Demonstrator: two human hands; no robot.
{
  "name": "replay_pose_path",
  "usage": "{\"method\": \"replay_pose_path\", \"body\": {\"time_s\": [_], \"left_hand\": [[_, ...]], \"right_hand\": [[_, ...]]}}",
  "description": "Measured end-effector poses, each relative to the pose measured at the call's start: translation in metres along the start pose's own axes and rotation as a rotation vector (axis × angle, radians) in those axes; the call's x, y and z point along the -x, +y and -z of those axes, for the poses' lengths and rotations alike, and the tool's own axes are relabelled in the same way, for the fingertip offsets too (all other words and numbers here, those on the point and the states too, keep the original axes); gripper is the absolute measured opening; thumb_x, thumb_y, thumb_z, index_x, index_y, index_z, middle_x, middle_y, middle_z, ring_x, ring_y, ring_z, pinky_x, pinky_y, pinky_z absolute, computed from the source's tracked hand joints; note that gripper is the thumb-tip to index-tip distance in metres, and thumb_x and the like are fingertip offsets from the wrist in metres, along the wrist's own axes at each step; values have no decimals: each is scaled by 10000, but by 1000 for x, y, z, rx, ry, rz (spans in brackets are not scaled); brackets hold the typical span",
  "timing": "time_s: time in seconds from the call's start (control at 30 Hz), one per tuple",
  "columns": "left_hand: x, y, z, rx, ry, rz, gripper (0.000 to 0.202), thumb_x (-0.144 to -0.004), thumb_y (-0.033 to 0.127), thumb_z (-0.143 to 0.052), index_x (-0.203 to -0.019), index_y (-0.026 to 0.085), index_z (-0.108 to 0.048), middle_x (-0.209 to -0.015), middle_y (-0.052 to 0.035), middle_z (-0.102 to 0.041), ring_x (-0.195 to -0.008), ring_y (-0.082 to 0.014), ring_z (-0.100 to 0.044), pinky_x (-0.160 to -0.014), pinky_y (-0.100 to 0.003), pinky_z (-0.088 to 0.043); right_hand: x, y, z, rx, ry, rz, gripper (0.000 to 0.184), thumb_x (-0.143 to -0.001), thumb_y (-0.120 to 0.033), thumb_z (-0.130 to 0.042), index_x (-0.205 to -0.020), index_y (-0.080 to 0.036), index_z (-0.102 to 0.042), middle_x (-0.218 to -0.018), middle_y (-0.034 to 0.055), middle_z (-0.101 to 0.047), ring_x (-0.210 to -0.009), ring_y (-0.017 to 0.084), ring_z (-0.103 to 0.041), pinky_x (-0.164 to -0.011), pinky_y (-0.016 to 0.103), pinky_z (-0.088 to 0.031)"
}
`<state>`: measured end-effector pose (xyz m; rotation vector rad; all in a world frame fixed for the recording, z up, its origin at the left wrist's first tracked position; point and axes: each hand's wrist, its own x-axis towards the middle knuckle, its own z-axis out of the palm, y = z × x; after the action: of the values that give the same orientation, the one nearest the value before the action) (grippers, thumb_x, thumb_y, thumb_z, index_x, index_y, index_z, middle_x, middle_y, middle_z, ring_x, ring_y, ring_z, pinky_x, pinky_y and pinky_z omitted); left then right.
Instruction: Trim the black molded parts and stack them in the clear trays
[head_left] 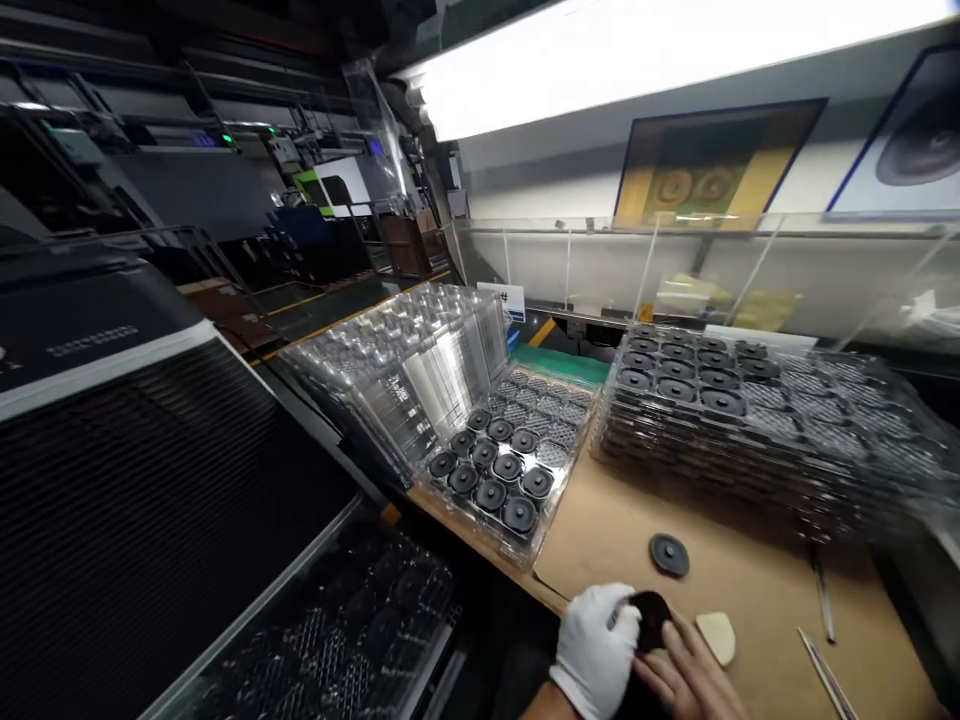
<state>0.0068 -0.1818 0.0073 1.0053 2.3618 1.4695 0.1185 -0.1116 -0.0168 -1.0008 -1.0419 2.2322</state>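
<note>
My left hand (596, 645), in a white glove, is closed on a round black moulded part (651, 612) at the near edge of the brown work surface. The fingers of my bare right hand (694, 670) are bent against the part's lower right edge. My hands partly cover the part. A similar black disc (669, 555) with a central stud lies flat just beyond them. Close beside my right fingers is a cream-coloured pad (718, 637) with a rounded edge.
Ahead, a clear plastic tray (551, 515) holds rows of black parts. Beside it leans a stack of clear trays (420, 370); filled trays (675, 430) are piled at right. Slim metal tools (825, 672) lie at right. Another tray (337, 630) sits lower left.
</note>
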Motion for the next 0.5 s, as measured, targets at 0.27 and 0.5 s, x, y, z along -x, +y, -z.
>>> {"method": "replay_pose_path", "body": {"time_s": [0.27, 0.5], "left_hand": [[-21, 40, 35, 316, -194, 263, 325, -898, 385, -568, -1007, 138, -748, -923, -82, -775, -668, -160, -653, -620, -271, -554], [-28, 55, 54, 384, -265, 236, 259, -873, 353, -641, -978, 153, -768, -985, -78, -792, -860, -196, -726, -706, -255, -588]], "right_hand": [[38, -52, -24, 246, -115, 226, 876, -756, -375, -839, -1513, -304, -404, -1388, 118, -623, -1110, 255, -696, -961, 403, -589], [40, -61, -25, 338, -129, 292, 860, -758, -292, -832, -1508, -302, -413, -1329, 76, -674, -1204, 260, -650, -1020, 414, -550]]}}
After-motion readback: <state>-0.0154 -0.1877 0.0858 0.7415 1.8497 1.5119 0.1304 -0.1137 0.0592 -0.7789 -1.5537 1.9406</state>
